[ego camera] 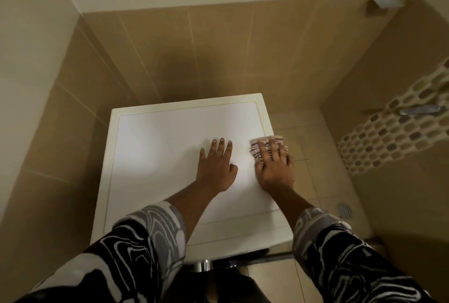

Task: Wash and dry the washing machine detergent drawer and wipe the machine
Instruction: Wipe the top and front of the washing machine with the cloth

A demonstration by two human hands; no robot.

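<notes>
The washing machine's white top (158, 156) carries a checked cloth (261, 143) at its right edge, pressed flat under the right hand (274, 169). The left hand (215, 169) lies flat near the middle.

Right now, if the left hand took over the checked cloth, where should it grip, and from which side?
Probably the cloth's far end, showing beyond the right hand's fingers; the rest lies pinned flat under it. Come from the left over the machine top, since the cloth sits at its right edge.
</notes>
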